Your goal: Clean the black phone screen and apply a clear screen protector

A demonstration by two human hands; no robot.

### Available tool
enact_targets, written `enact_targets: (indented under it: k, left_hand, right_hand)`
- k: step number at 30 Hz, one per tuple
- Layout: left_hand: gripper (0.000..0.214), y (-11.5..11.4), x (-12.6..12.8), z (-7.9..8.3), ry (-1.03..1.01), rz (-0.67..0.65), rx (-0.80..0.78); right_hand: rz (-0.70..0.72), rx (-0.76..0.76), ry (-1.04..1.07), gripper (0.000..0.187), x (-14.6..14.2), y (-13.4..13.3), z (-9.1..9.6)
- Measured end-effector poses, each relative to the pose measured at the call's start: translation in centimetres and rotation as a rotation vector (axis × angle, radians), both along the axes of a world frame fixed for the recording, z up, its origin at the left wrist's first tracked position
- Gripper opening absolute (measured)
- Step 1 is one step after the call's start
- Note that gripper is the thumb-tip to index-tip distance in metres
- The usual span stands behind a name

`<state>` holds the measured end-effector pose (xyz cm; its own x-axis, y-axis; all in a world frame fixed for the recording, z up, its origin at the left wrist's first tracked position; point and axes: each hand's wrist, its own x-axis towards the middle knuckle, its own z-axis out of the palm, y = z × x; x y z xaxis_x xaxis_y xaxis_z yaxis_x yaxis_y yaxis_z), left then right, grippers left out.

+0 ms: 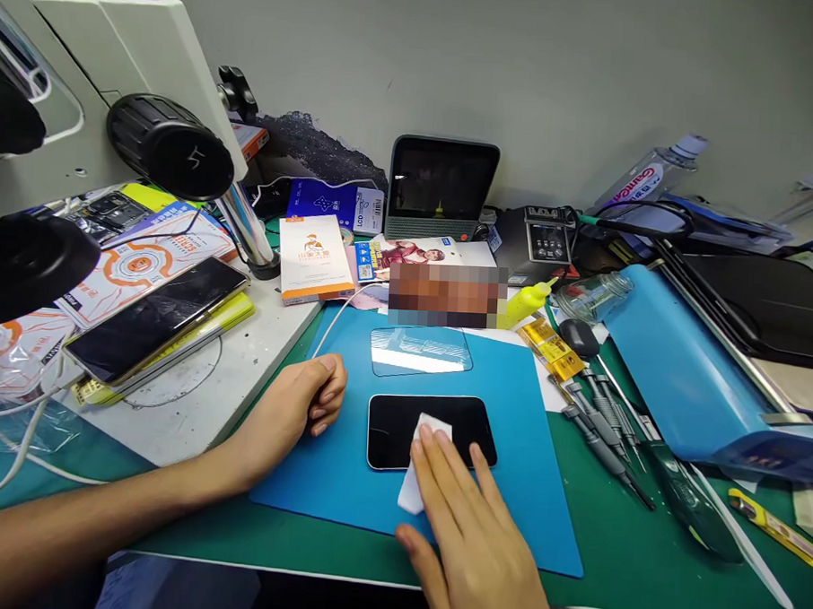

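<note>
A black-screened smartphone (394, 430) lies face up on a blue mat (505, 515). My right hand (471, 523) rests over its near edge with the fingers stretched out and the thumb apart. Under those fingers a folded white wipe (412, 493) is pressed against the screen; part of it hangs past the phone's near edge. To the left of the phone, my left hand (314, 399) rests on the mat, its fingers curled closed and nothing showing in them. Just beyond the phone is a clear screen protector with a dark border (421, 352), lying flat.
A microscope stand (184, 151) rises on the left, near another phone (163, 316) on a stack. Boxes (316, 257) and a small display (444, 185) stand behind the mat. On the right lie screwdrivers (603, 439), a yellow bottle (528, 303) and a blue case (679, 370).
</note>
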<state>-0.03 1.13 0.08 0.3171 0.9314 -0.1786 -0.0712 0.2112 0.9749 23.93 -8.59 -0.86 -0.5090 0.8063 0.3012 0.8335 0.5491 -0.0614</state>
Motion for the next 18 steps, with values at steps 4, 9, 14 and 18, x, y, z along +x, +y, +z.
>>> enact_targets:
  k: [4,9,14,18]
  left_hand:
    - [0.047,-0.5,0.0,0.0,0.077,-0.011,0.120]
    - [0.048,-0.8,-0.1,-0.2,0.093,-0.021,0.163]
    - [0.048,-0.6,0.0,-0.4,0.114,-0.034,0.154]
    - [0.047,-0.6,-0.1,-0.4,0.163,-0.029,0.195]
  right_hand:
    - [-0.104,0.013,0.060,0.072,0.5,1.7,-0.4]
    - [-0.081,0.020,0.022,0.071,1.9,-0.3,-0.5]
    - [-0.113,0.005,0.026,0.070,2.7,0.8,-0.5]
    - [-0.179,0.002,0.093,0.070,3.0,1.0,-0.9]
